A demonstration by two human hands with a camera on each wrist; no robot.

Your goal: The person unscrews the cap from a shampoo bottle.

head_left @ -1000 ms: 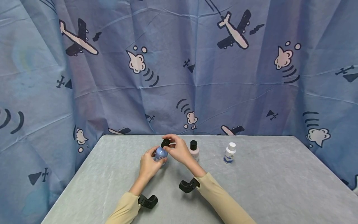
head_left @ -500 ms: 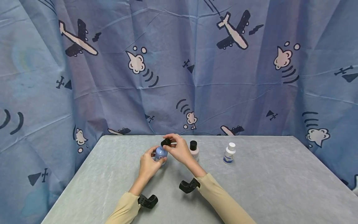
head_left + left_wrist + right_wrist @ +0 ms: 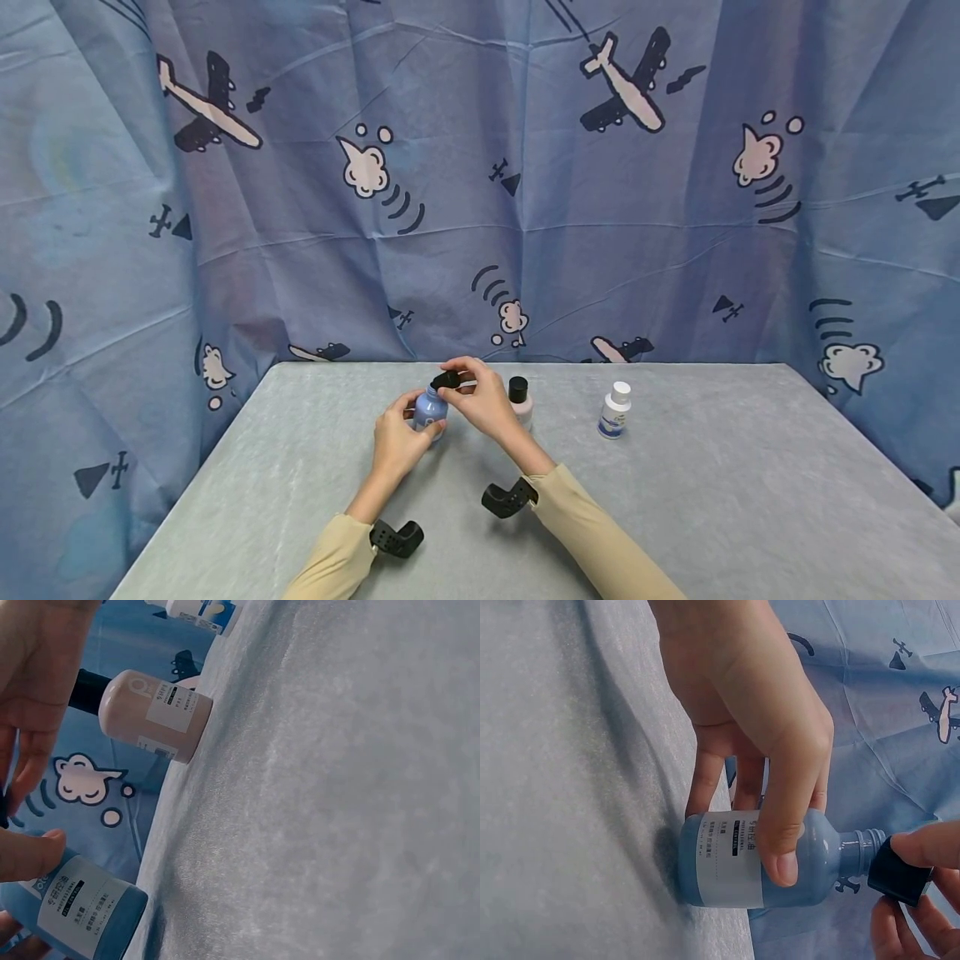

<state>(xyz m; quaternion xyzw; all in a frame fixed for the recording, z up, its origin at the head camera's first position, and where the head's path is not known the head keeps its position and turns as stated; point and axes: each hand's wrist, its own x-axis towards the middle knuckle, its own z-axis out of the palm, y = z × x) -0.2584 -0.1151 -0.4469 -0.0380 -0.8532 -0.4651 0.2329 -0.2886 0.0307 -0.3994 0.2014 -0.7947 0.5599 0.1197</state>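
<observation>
Your L grip is wrapped round the blue btl, upright & seemingly resting on the worktop — prob. to steady it while your R grip pinches the black cap, tilted at the bared neck.

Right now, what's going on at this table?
A person is at work on a blue bottle with both hands. The left hand grips its body, while the right hand holds its black cap tilted at the mouth. The threaded neck is exposed; whether the cap touches it is hard to tell. Off to the right, a pink bottle and, farther along, a white bottle stand capped on the table.
</observation>
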